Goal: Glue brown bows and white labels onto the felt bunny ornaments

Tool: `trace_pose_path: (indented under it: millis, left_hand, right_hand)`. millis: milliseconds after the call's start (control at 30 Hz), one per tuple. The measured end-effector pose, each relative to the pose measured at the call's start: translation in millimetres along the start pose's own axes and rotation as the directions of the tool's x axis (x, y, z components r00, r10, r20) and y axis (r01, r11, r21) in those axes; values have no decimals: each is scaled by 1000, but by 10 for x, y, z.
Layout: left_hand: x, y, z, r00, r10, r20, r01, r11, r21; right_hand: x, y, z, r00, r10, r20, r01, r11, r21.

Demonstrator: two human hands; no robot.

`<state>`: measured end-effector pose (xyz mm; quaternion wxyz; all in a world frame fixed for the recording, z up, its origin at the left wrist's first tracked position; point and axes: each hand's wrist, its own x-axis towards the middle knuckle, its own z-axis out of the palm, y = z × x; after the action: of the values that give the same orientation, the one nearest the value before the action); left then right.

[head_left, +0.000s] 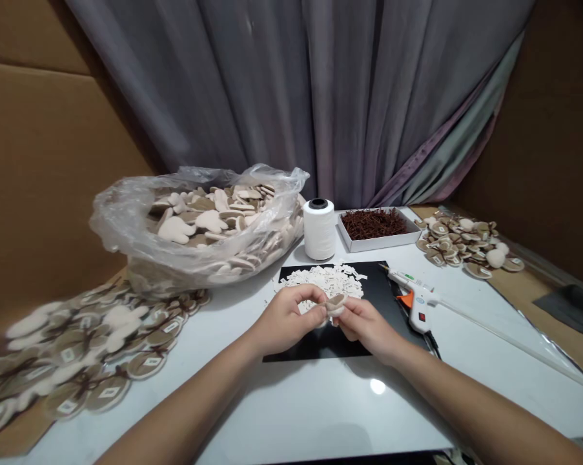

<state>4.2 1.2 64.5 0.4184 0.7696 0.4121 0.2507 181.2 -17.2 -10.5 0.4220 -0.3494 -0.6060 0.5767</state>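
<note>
A small curved tan fabric piece is held over a black mat on a white desk, just in front of a heap of white paper slips on the mat. A grey curtain is hung beyond the desk's far edge. The piece is pinched between the pressed-together fingertips of the left hand and the right hand.

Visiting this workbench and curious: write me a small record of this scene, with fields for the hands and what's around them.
Left hand: pinching a tan cut-out
Right hand: pinching the same cut-out
Work surface: black mat with white paper slips
Nearby: hot glue gun, white thread spool, box of reddish-brown fibres
Farther: plastic bag of beige cut-outs
</note>
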Motion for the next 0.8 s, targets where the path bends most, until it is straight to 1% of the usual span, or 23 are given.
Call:
trace_pose_path:
  millis: [33,67,100,133,200,233,267,333,400,433,467,500,567,633,700,767,800]
  left_hand:
    - [16,-27,17,999,-18,38,18,1000,-9]
    - [29,-57,38,997,-41,72,41,999,-1]
    - [39,-89,62,993,-64,99,62,998,27]
    - [45,-119,88,990,-82,118,74,995,70]
    - [48,-169,131,988,-88,127,67,984,165]
    - [45,-188,145,990,-77,120,51,978,201]
    - [40,-204,152,992,-65,110,39,974,222]
    - [27,-233,146,994,-64,86,44,975,218]
    - [17,-263,121,994,-100,52,90,983,163]
    - [14,-277,106,992,-118,36,114,987,112]
    - [12,-290,93,991,-132,30,131,990,48]
    - [12,-301,84,990,-139,37,140,990,-25]
    - [15,-313,77,984,-140,108,159,969,-188]
    - [20,-312,85,970,-133,202,191,935,-300]
    - [25,-309,99,956,-139,260,216,929,-300]
    - [29,-311,114,953,-149,262,203,960,-192]
    - [30,-314,121,959,-152,238,182,977,-108]
  right_hand:
    - [64,-10,-61,999,43,32,-44,998,48]
    - [121,-37,-116,996,74,59,-77,996,53]
    - [167,-82,-161,993,92,74,-94,995,19]
    - [195,-144,-188,993,92,76,-89,995,-47]
    - [193,-292,-179,997,38,73,-19,969,-247]
    - [162,-362,-143,996,-9,85,40,930,-365]
    - [114,-417,-93,992,-57,110,104,870,-481]
    - [-12,-462,19,979,-130,160,203,726,-656]
    - [-130,-414,93,967,-159,199,255,619,-743]
    - [-170,-367,101,966,-158,206,259,590,-765]
    - [-188,-313,90,968,-144,207,252,582,-774]
    - [-183,-261,62,973,-120,198,230,595,-770]
    - [-110,-185,-25,985,-59,159,157,672,-724]
    - [12,-164,-115,990,-7,144,98,764,-637]
    - [124,-198,-173,988,20,150,72,813,-578]
    - [176,-267,-179,990,20,142,69,801,-595]
    - [172,-305,-162,992,6,127,76,772,-631]
